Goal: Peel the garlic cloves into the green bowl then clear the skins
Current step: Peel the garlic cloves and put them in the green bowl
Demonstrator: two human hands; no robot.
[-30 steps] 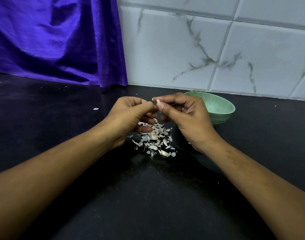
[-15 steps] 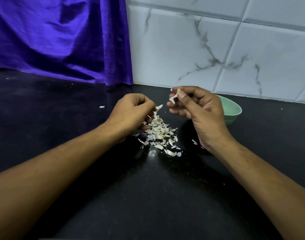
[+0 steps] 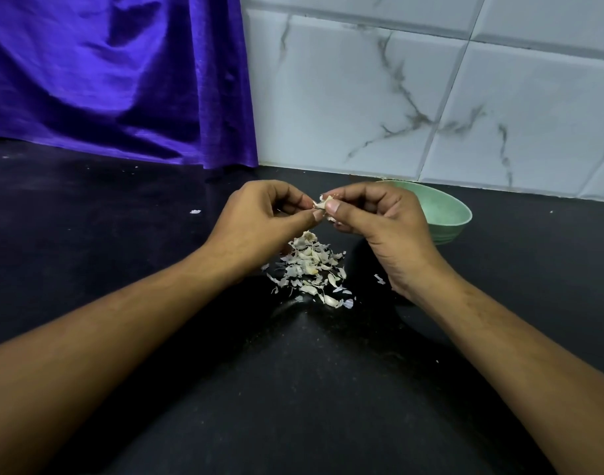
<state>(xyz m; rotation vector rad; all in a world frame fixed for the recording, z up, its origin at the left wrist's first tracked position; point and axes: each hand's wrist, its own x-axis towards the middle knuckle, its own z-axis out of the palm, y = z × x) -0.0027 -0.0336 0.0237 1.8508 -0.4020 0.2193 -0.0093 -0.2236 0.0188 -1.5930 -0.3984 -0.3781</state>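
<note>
While hands (image 3: pixel 323 217) pinch, papery skins (image 3: pixel 309 269) heaped

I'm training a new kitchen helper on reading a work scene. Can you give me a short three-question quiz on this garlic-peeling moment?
1. True or false: the green bowl sits behind the right hand, near the tiled wall.
2. Where does the pile of skins lie?
A. in the bowl
B. on the black counter, below the hands
C. on the purple cloth
3. Fill in: the left hand and right hand share a grip on a ____.

Key: 1 true; 2 B; 3 garlic clove.
</note>
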